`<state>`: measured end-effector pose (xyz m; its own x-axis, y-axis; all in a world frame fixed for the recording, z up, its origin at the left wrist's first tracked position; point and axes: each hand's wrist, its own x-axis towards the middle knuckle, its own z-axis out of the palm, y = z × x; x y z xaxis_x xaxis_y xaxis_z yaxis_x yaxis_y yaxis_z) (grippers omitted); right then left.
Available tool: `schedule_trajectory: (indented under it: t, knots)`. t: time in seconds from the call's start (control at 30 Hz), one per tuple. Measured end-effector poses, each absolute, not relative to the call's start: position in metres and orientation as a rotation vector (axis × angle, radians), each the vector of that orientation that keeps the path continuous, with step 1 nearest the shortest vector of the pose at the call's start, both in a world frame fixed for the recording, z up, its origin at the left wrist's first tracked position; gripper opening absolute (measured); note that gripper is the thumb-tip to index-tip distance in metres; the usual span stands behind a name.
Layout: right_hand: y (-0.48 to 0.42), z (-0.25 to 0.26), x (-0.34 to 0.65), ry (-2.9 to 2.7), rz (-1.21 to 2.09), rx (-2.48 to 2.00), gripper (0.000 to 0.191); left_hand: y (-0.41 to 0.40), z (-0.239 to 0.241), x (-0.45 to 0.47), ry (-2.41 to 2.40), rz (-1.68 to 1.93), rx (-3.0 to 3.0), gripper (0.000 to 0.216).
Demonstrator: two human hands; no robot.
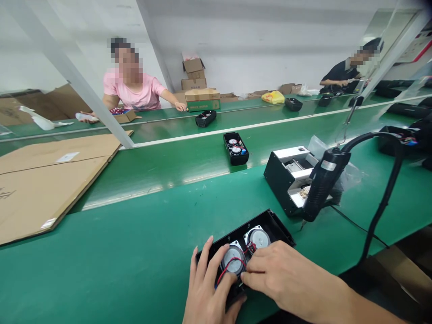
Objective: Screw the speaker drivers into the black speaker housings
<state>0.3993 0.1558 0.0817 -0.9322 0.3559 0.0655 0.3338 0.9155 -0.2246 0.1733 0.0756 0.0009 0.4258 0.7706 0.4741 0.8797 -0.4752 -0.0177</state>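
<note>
A black speaker housing (275,227) lies aslant at the front of the green bench, its inside facing up. Two round silver-backed speakers (259,237) sit in it, joined by thin red and black wires (232,259). My left hand (214,281) grips the near left end, with fingers over the far edge and thumb reaching inside by the nearer speaker. The fingertips of my right hand (273,272) are pinched together beside that speaker, where the wires run into them. My fingers partly hide the wire ends and the near side of the housing.
A black electric screwdriver (326,184) hangs at right, before a black-and-white screw feeder (286,180). Flat cardboard (57,180) covers the left. Another open housing (236,148) sits on the conveyor (175,164). Across it are two people, one in a pink shirt (138,95).
</note>
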Motion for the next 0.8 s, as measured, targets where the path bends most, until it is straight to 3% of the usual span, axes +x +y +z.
schedule_trajectory:
  t: [0.17,0.3,0.4,0.5,0.63,0.8]
  knots:
    - [0.156,0.077,0.401,-2.972,0.311,-0.503,0.014,0.074,-0.003,0.175,-1.463,-0.665,-2.407,0.021]
    - [0.163,0.079,0.404,-3.0,0.524,-0.506,0.026,0.073,-0.003,0.182,-1.549,-0.821,-2.42,0.018]
    - [0.168,0.083,0.405,-2.989,0.655,-0.533,0.027,0.073,-0.002,0.191,-1.686,-1.037,-2.36,0.004]
    - [0.168,0.085,0.406,-2.948,0.773,-0.588,0.022,0.073,-0.001,0.197,-1.722,-1.145,-2.309,0.007]
    - [0.168,0.085,0.401,-2.923,0.841,-0.623,0.019,0.075,-0.001,0.19,-1.729,-1.06,-2.349,0.006]
    - [0.192,0.099,0.383,-3.071,0.802,-0.647,0.019,0.099,0.023,0.169,-1.804,-0.859,-2.603,0.021]
